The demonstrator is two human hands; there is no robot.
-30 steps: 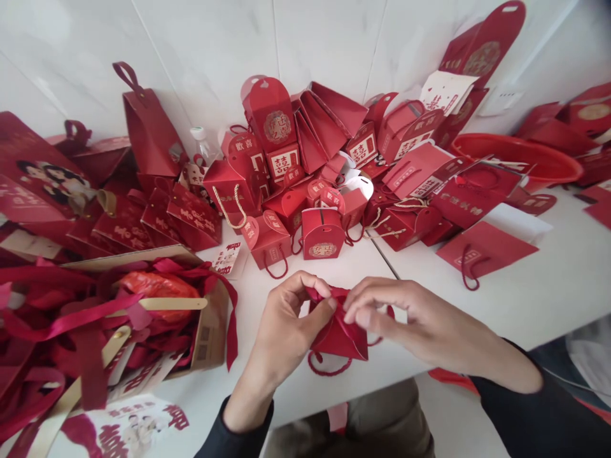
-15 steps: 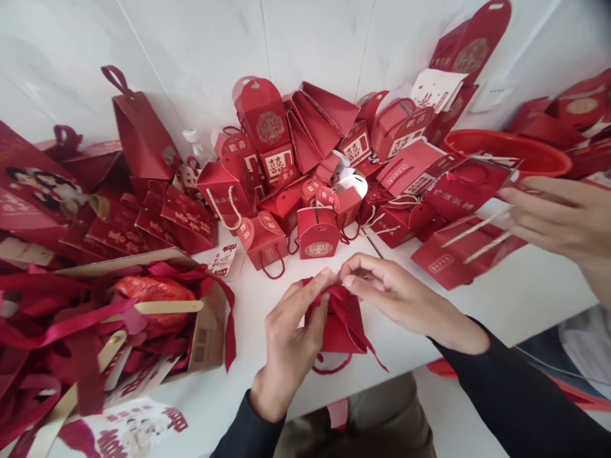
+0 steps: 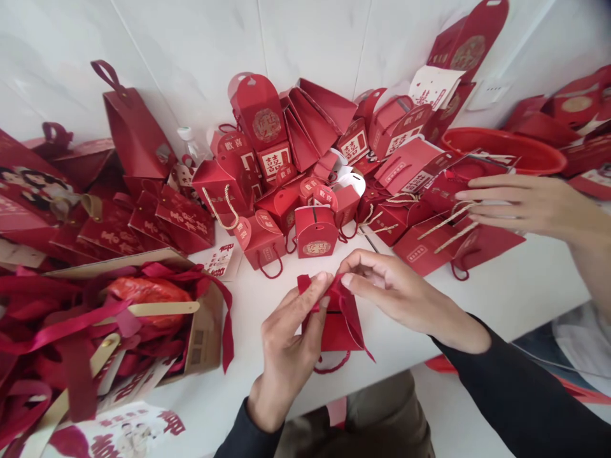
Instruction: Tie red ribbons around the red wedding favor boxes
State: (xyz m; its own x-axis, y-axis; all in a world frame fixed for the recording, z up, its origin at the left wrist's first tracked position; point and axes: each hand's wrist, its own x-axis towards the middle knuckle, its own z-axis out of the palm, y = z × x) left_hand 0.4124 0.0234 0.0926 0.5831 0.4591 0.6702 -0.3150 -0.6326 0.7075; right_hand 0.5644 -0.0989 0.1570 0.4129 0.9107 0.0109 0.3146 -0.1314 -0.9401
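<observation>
Centrally, toward the near side of the table (image 3: 243, 331), a small red box (image 3: 342, 327) is seen below both hands, with a dark-red ribbon (image 3: 338, 294) gathered at its top. By the left hand (image 3: 289, 331), the dark-red ribbon is pinched between thumb and fingers; a short end is now shown poking up on the left. By the right hand (image 3: 396, 289), it is pinched between thumb and forefinger, whereas a second ago those fingers were held more loosely. The ribbon's tail at the near right is seen shorter than half a second ago. Farther back, a gold-emblem box (image 3: 316, 235) is stood upright. At left, a carton (image 3: 206, 327) is heaped with ribbons. At right, a co-worker's hand (image 3: 520, 207), fingers outstretched, has been brought leftward beside a tan-corded bag (image 3: 407, 247); whether its cords are gripped cannot be told.
</observation>
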